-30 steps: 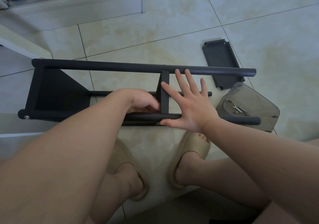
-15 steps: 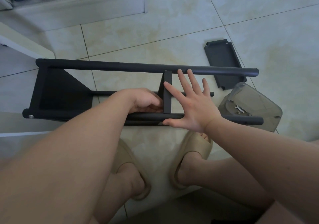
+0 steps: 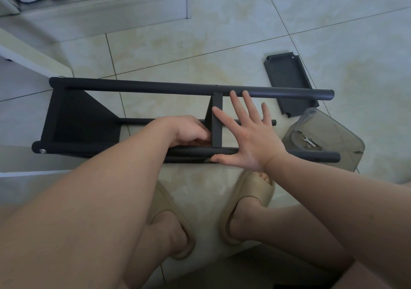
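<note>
A black metal rack frame [image 3: 142, 88] lies on its side on the tiled floor, with long tubes and a triangular shelf plate [image 3: 84, 119] at its left end. A second black shelf plate [image 3: 216, 119] stands edge-on between the tubes at the middle. My left hand [image 3: 189, 130] is curled just left of this plate, near the front tube; its fingertips are hidden. My right hand [image 3: 246, 133] lies flat with fingers spread against the right side of the plate, thumb on the front tube.
A loose black shelf plate [image 3: 287, 81] lies on the floor at the back right. A clear plastic bag [image 3: 329, 139] with a small wrench and screws sits at the right. My feet in beige slippers [image 3: 251, 202] are just in front of the frame. A white shelf with shoes stands at the back left.
Hands and frame hold almost the same pose; the view has only shifted slightly.
</note>
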`<state>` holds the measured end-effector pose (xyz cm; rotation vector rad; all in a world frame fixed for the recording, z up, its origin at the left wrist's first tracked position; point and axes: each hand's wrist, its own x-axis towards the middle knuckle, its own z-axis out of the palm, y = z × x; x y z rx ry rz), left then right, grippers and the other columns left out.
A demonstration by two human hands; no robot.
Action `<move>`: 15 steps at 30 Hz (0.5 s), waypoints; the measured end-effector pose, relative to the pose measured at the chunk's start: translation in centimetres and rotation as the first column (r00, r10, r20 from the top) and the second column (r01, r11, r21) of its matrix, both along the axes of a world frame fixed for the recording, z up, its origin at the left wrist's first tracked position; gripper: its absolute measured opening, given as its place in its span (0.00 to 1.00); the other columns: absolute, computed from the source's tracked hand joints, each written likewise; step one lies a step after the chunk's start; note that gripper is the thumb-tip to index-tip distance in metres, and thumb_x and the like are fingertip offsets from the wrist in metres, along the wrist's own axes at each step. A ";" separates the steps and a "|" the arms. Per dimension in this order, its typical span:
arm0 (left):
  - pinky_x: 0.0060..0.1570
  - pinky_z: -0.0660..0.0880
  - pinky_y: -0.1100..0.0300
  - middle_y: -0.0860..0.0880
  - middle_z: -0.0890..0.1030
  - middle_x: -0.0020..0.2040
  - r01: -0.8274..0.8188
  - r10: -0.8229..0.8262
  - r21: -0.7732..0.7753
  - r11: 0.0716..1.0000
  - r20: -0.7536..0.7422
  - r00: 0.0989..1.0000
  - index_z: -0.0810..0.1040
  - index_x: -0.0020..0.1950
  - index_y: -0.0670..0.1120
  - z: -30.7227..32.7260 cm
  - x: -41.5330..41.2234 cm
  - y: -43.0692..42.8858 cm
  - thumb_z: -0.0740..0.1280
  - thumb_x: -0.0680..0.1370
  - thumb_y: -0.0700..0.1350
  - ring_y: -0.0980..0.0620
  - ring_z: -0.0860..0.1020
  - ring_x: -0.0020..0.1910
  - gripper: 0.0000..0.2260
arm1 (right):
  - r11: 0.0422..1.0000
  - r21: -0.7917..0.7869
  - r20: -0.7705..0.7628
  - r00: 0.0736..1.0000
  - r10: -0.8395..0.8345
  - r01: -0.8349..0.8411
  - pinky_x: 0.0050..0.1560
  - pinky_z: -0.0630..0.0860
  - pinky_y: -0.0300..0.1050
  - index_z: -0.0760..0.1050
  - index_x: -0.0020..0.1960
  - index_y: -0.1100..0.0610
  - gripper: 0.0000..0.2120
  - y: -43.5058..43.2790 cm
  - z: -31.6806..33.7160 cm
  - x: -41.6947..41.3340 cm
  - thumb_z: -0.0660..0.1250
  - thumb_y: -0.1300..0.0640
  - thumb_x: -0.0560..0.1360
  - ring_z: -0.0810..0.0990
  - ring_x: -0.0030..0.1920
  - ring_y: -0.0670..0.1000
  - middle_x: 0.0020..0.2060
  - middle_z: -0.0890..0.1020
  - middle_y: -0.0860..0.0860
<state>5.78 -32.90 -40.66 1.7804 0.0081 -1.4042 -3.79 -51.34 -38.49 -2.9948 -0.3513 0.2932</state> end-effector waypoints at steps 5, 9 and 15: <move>0.57 0.78 0.54 0.39 0.85 0.47 -0.004 0.004 0.004 1.000 -0.005 1.000 0.84 0.51 0.37 0.1 0.1 0.1 0.68 0.75 0.34 0.45 0.83 0.47 0.08 | 1.000 -0.004 -0.006 1.000 0.002 -0.002 0.75 0.46 0.75 0.45 0.82 0.42 0.51 0.0 0.1 0.0 0.49 0.18 0.67 0.36 0.81 0.61 0.82 0.41 0.56; 0.49 0.80 0.58 0.42 0.85 0.44 -0.011 0.010 -0.013 1.000 -0.029 1.000 0.85 0.50 0.39 0.2 0.0 0.1 0.68 0.74 0.34 0.49 0.84 0.43 0.08 | 1.000 -0.010 -0.008 1.000 0.001 -0.001 0.75 0.46 0.75 0.45 0.82 0.42 0.51 0.1 0.2 0.0 0.49 0.18 0.67 0.36 0.81 0.62 0.82 0.41 0.56; 0.64 0.77 0.50 0.38 0.85 0.51 0.006 -0.007 -0.015 1.000 -0.099 0.995 0.83 0.56 0.35 0.4 0.2 0.1 0.68 0.74 0.34 0.45 0.84 0.51 0.11 | 1.000 -0.018 -0.009 1.000 0.002 -0.002 0.75 0.45 0.76 0.45 0.82 0.42 0.51 0.1 0.2 0.0 0.48 0.17 0.67 0.36 0.81 0.62 0.82 0.41 0.56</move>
